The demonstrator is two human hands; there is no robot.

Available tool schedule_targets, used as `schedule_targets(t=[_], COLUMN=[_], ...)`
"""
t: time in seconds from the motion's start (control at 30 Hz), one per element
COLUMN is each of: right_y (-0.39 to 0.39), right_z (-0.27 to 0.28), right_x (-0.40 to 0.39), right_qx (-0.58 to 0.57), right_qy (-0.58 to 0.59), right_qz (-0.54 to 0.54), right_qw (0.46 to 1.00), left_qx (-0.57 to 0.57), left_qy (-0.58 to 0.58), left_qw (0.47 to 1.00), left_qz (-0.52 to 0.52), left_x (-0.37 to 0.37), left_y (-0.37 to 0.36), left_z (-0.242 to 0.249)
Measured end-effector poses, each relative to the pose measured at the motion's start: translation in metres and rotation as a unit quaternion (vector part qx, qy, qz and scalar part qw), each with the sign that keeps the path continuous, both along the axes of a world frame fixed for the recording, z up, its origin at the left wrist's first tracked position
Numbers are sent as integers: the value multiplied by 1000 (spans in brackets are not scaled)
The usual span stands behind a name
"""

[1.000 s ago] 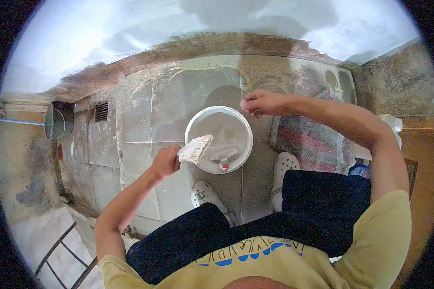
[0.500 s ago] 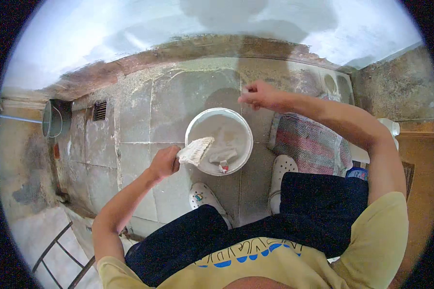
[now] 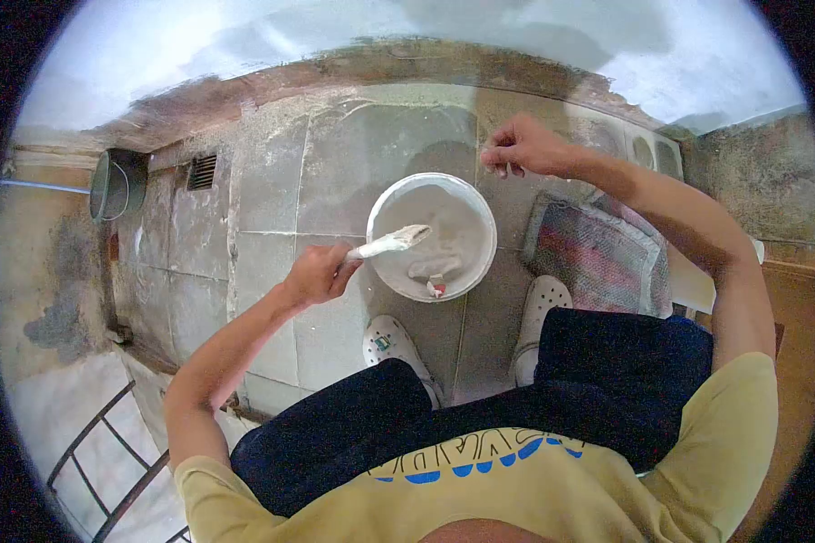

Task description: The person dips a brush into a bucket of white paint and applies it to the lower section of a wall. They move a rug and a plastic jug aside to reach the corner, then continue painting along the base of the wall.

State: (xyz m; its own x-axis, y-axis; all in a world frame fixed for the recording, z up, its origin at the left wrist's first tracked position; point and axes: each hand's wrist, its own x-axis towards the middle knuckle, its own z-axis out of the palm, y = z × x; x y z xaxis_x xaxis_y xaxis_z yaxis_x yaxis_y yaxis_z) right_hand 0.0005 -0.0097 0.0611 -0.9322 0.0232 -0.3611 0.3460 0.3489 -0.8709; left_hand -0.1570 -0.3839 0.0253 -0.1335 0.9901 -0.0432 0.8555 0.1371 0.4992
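My left hand (image 3: pixel 319 273) is closed around the handle of a paintbrush (image 3: pixel 391 242), its bristles coated in white. The brush is tilted over the left side of a white bucket (image 3: pixel 486 262) and shows edge-on. Thin whitish-grey liquid (image 3: pixel 417 208) lies inside the bucket. Low in it are a pale lump (image 3: pixel 433 266) and a small red and white piece (image 3: pixel 436 289). Up and to the right of the bucket, my right hand (image 3: pixel 527 147) hangs in the air with fingers curled in a loose pinch. Whether anything is between those fingertips cannot be made out.
Grey floor tiles (image 3: pixel 263 199) run up to a partly white-painted wall (image 3: pixel 272 41). A woven sack (image 3: pixel 598 258) lies right of the bucket. My pale clogs (image 3: pixel 394 348) stand close below it. A dark bucket (image 3: pixel 118 187) and a floor drain (image 3: pixel 202 172) are at left, a metal rack (image 3: pixel 109 452) lower left.
The brush has turned from flat side to edge-on, still in my left hand. My right hand has moved slightly up and away from the bucket. The whole view has shifted a little.
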Motion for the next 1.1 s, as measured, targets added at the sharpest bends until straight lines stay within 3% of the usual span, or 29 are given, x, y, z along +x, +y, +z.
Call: schedule_targets(t=[0.1, 0.2, 0.27, 0.33, 0.4, 0.53, 0.6, 0.63, 0.7, 0.73, 0.8, 0.9, 1.0, 1.1], right_y=[-2, 2, 7, 10, 10, -10, -17, -19, -26, -28, -32, -33, -29, -24], right_z=[0, 6, 2, -8, -14, -4, 2, -6, -20, -20, -19, -11, -9, -18], right_x=[3, 1, 0, -1, -6, -14, -15, -16, -17, -17, -21, -25, -26, -20], right_qx=[-25, 1, 6, 14, 101, 69, 131, 132, 187, 188, 92, 25, -11, -81], right_qy=[9, -31, -24, -16, 104, 215, 0, -1, 258, 256, 118, 17, -44, -102], right_qz=[-36, -52, -47, -38, -4, -12, 12, 14, 110, 110, 93, 65, 66, 56], right_qw=[999, 998, 999, 999, 989, 974, 991, 991, 941, 942, 984, 997, 997, 990], left_qx=[-2, 74, -29, -24, -15, -21, -13, -24, -35, -26, -18, -9, -11, -22], left_qy=[-27, -24, -5, -29, -53, -45, -56, -61, -68, -60, -51, -61, -81, -19], left_qw=[999, 997, 1000, 999, 998, 998, 998, 998, 997, 998, 998, 998, 997, 1000], left_qz=[25, -13, 6, 11, 23, 24, 16, 12, 4, -3, -12, -8, 7, 3], left_x=[3, 1, -3, 1, 5, 4, 3, 1, 1, 0, -1, 0, 3, 0], left_y=[3, 2, -3, -1, 3, 4, 3, 4, 5, 5, 6, 6, 11, 26], left_z=[4, 1, -14, -10, -6, -4, -5, -5, -6, -6, -6, 0, 10, 37])
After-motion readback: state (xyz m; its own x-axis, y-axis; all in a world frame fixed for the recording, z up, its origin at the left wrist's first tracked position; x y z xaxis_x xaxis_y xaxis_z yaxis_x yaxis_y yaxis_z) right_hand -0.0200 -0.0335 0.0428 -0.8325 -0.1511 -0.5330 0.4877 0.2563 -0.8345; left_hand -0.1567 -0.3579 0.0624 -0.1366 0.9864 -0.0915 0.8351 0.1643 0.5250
